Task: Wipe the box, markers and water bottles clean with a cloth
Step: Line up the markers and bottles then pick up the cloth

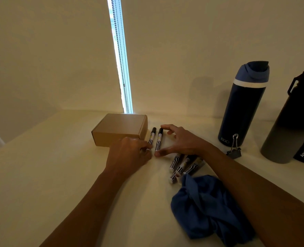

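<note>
Two markers between box edge and right hand.

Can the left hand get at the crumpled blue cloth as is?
Probably yes: bare tabletop lies between the left hand and the crumpled blue cloth; the right forearm crosses only its right side. The hand seems to pinch a black-capped white marker, so release first.
</note>
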A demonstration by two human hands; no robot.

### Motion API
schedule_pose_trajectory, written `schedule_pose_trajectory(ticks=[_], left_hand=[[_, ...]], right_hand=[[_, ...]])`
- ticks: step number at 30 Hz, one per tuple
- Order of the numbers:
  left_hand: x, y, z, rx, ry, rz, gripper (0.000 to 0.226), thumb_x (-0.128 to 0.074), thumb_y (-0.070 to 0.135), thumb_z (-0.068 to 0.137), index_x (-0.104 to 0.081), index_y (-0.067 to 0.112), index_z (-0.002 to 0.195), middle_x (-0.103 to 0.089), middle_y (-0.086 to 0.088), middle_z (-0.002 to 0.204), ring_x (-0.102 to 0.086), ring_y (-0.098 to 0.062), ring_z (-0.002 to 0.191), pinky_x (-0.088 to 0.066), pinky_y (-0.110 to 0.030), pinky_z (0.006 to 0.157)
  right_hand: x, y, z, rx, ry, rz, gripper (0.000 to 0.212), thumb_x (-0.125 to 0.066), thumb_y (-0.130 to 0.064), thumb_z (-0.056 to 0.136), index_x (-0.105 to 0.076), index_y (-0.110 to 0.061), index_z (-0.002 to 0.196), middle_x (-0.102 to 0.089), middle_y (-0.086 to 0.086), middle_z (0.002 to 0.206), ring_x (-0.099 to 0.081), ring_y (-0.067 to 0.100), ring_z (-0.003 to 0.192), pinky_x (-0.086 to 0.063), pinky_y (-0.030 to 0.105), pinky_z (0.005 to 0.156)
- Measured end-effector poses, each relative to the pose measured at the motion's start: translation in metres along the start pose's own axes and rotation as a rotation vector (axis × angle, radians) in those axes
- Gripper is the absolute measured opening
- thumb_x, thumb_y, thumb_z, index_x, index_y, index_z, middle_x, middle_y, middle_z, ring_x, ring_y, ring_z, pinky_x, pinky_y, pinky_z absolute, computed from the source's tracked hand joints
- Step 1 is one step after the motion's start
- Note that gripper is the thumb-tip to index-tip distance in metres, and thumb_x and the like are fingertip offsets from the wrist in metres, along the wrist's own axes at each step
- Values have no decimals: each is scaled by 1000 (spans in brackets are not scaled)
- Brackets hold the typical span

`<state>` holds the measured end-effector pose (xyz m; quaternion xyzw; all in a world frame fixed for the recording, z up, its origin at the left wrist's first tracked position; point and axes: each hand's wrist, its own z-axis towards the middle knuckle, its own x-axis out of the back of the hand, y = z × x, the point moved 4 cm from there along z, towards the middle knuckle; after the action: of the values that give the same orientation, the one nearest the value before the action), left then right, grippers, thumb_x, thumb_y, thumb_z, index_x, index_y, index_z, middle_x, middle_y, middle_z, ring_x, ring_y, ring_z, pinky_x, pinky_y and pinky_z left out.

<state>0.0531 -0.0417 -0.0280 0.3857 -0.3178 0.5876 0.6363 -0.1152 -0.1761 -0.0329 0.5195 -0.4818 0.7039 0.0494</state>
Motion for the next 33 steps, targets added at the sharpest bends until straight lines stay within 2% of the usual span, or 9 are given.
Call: schedule_pose_trajectory(ticks=[6, 10, 16, 20, 24, 27, 31, 33], left_hand=[[-3, -2, 0, 26, -9, 7, 28, -65, 51, 94, -75, 44, 119, -77, 18, 103, -67, -3, 83, -37, -17, 58], [-3, -3, 0, 40, -19, 11, 30, -64, 54, 94, -73, 44, 121, -77, 19, 104, -68, -3, 85, -48, -19, 66], [3, 1, 0, 25, -17, 25, 32, -62, 55, 95, -71, 45, 124, -76, 19, 103, -68, -3, 85, -36, -16, 59], [1, -2, 0, 43, -22, 18, 33, -63, 57, 93, -71, 45, 124, -76, 19, 103, -68, -3, 85, -47, -19, 64], [-1, -2, 0, 28, -18, 19, 33, -65, 57, 93, -71, 44, 122, -77, 19, 102, -68, -2, 83, -48, -18, 64], [-2, -3, 1, 37, -23, 18, 34, -64, 59, 92, -71, 45, 122, -77, 20, 100, -68, -2, 81, -54, -21, 67], [6, 0, 0, 23, 15, -5, 31, -67, 57, 91, -74, 42, 119, -77, 20, 99, -66, -1, 80, -42, -16, 61], [10, 0, -1, 15, 38, -21, 31, -68, 57, 91, -76, 41, 116, -76, 19, 97, -65, -2, 77, -44, -17, 61]], right_hand=[[0, -1, -1, -5, -4, -1, 123, -83, -78, 45, -28, -44, 150, -43, -5, 149, -45, 13, 130, -44, 36, 103], [0, 0, -1, -9, 1, 13, 124, -84, -79, 44, -27, -46, 150, -43, -7, 148, -45, 10, 124, -43, 32, 99], [-1, 2, 1, -18, -4, 7, 125, -83, -80, 44, -26, -46, 150, -44, -8, 147, -46, 8, 120, -41, 28, 92], [0, 3, 2, -20, -4, 6, 126, -84, -78, 44, -26, -44, 151, -44, -7, 147, -45, 8, 118, -41, 27, 90], [0, 3, 1, -18, -7, 8, 126, -84, -78, 45, -26, -44, 151, -44, -7, 148, -46, 9, 119, -42, 28, 91], [1, 4, 2, -17, -17, 18, 125, -84, -76, 46, -25, -43, 152, -43, -6, 149, -46, 13, 125, -44, 32, 98], [10, 3, 1, -33, -55, 128, 122, -88, -71, 50, -28, -40, 152, -44, -3, 149, -47, 15, 128, -45, 38, 105], [15, 0, -5, -20, -50, 117, 120, -88, -71, 49, -31, -40, 150, -47, -3, 148, -50, 14, 126, -48, 39, 105]])
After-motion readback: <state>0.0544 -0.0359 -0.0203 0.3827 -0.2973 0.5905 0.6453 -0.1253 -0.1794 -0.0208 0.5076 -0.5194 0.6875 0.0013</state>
